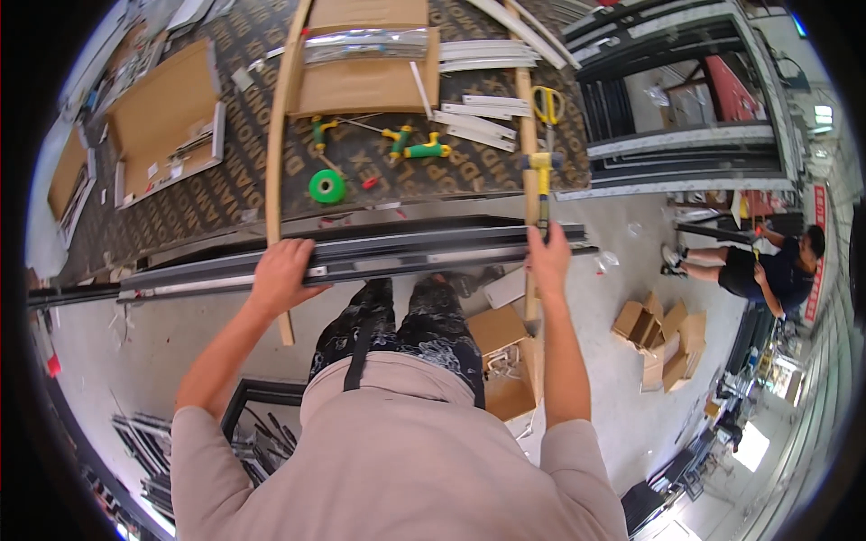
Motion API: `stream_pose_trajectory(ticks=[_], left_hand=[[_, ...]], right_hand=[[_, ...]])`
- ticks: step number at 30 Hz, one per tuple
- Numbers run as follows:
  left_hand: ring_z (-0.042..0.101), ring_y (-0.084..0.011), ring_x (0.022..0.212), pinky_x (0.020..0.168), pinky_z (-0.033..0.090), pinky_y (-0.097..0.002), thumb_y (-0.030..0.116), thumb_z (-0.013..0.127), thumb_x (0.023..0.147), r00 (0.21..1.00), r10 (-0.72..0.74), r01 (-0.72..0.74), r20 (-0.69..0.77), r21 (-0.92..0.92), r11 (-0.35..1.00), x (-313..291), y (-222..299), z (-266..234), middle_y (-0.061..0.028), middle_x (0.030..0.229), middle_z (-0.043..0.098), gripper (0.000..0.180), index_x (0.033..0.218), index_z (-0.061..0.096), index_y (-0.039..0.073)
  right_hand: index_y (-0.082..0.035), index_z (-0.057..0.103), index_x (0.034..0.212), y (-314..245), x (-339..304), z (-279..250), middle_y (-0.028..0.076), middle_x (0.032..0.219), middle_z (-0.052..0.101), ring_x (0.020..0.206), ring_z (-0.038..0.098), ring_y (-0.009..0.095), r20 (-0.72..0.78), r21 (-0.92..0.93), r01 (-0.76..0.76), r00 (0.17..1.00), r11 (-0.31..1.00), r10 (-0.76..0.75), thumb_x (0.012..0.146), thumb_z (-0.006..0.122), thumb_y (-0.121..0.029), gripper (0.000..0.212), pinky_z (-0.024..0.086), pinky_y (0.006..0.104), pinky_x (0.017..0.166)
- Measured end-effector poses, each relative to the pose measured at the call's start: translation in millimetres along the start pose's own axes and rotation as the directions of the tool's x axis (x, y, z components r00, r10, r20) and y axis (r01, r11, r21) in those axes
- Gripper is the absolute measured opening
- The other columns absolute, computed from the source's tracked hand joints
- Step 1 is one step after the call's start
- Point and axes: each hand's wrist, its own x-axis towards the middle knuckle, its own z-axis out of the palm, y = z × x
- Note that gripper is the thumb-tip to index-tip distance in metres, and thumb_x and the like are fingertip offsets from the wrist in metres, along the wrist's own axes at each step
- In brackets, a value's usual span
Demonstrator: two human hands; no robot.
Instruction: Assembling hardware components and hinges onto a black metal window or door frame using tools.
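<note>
A long black metal profile (388,256) lies across two wooden bars in front of my waist, alongside other dark profiles. My left hand (283,274) is closed over it near the left wooden bar (275,153), thumb along its near side. At the right bar (527,117), my right hand (548,258) is closed round the lower handle of a hammer (543,185) with a yellow and black handle. The hammer's head points away from me, over that bar. My right fingers partly hide the handle's end and the profile beside it.
On the workbench (244,194) lie green-and-yellow hand tools (424,149), a green tape roll (327,187), yellow-handled scissors (548,105), white strips (478,124) and an open carton (356,90). Dark frames (686,149) are stacked right. Cardboard boxes (663,347) stand on the floor; another person (780,270) is at far right.
</note>
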Motion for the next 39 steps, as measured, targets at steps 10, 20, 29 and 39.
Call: stream_pose_trajectory(ticks=[10, 20, 29, 39], left_hand=[[0.057, -0.0312, 0.096, 0.086, 0.044, -0.0419, 0.048, 0.081, 0.067, 0.998, 0.044, -0.048, -0.036, -0.115, 0.992, 60, 87, 21, -0.0123, 0.097, 0.058, 0.067, 0.11, 0.056, 0.003], [0.052, -0.0293, 0.118, 0.105, 0.036, -0.0436, 0.049, 0.08, 0.068, 0.999, -0.034, 0.036, 0.02, -0.143, 0.989, 73, 117, 25, -0.0119, 0.119, 0.058, 0.079, 0.127, 0.053, 0.004], [0.043, -0.031, 0.129, 0.113, 0.027, -0.0477, 0.053, 0.07, 0.079, 0.985, -0.126, 0.125, -0.117, -0.014, 0.992, 37, 100, -5, -0.0134, 0.13, 0.052, 0.077, 0.135, 0.048, 0.005], [0.047, -0.0299, 0.125, 0.11, 0.031, -0.0474, 0.044, 0.07, 0.081, 0.965, -0.199, 0.183, -0.173, -0.104, 0.978, 9, 82, 7, -0.0129, 0.128, 0.053, 0.062, 0.126, 0.053, 0.004]], right_hand=[[-0.002, 0.06, 0.12, 65, 70, -77, 0.022, 0.105, 0.067, 0.098, 0.064, 0.041, -0.134, -0.482, 0.119, 0.969, 0.868, -0.207, 0.087, 0.067, -0.033, 0.045, 0.049, 0.0436, 0.085], [0.001, 0.06, 0.113, 88, 91, -99, 0.006, 0.08, 0.063, 0.057, 0.053, 0.012, -0.222, -0.079, 0.084, 0.97, 0.993, -0.099, 0.089, 0.07, -0.023, 0.036, 0.04, 0.0254, 0.042], [0.005, 0.06, 0.113, 4, 118, -32, 0.002, 0.081, 0.06, 0.06, 0.046, 0.005, -0.015, 0.131, 0.333, 0.943, 0.934, -0.333, 0.09, 0.069, -0.016, 0.033, 0.037, 0.0225, 0.052], [0.003, 0.058, 0.122, -65, 172, 85, 0.02, 0.11, 0.066, 0.095, 0.064, 0.034, 0.007, -0.132, 0.4, 0.915, 0.907, -0.403, 0.087, 0.061, -0.012, 0.038, 0.048, 0.0396, 0.087]])
